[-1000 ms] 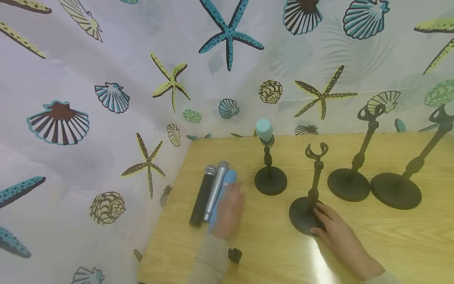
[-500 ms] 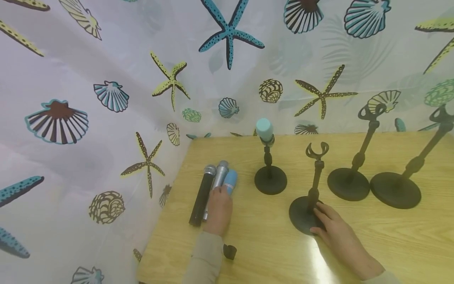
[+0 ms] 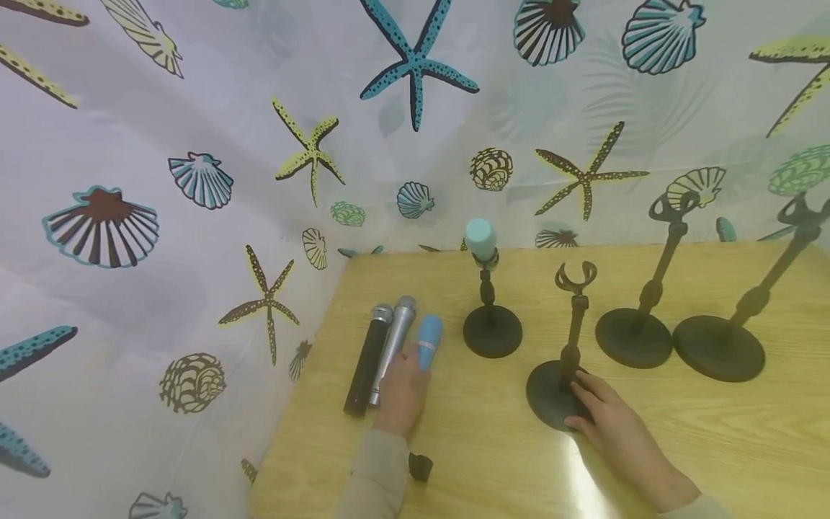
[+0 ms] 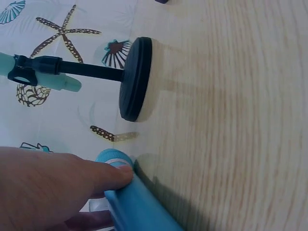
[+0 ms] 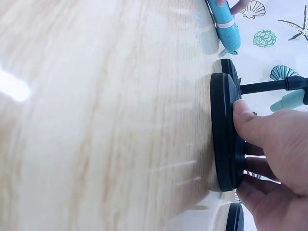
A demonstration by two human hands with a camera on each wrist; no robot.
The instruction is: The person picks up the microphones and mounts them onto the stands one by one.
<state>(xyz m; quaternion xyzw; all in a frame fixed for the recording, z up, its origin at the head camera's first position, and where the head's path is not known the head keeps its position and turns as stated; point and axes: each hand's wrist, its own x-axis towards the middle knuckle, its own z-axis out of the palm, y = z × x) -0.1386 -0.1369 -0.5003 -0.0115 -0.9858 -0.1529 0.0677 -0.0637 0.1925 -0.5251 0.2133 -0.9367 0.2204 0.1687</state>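
My left hand (image 3: 402, 393) pinches a blue microphone (image 3: 430, 339) round its body. In the left wrist view the thumb lies across the blue microphone (image 4: 139, 204), just behind its head, and a shadow falls on the table beside it. To its left lie a silver microphone (image 3: 392, 346) and a black microphone (image 3: 369, 360), side by side. My right hand (image 3: 622, 432) grips the round base of a black microphone stand (image 3: 551, 404) with an unfilled clip on top. The right wrist view has the thumb on that base (image 5: 224, 134), with fingers at its edge.
Behind stands another stand (image 3: 493, 331) with a mint-green microphone (image 3: 481, 238) in its clip. Two more stands (image 3: 635, 339) are at the right, their clips unfilled. A small black piece (image 3: 420, 467) lies near my left sleeve. A patterned curtain (image 3: 363, 144) borders the wooden table (image 3: 480, 447).
My left hand went left over the blue microphone, took hold of it, and has shifted it slightly right, away from the silver one. My right hand has stayed on the stand's base.
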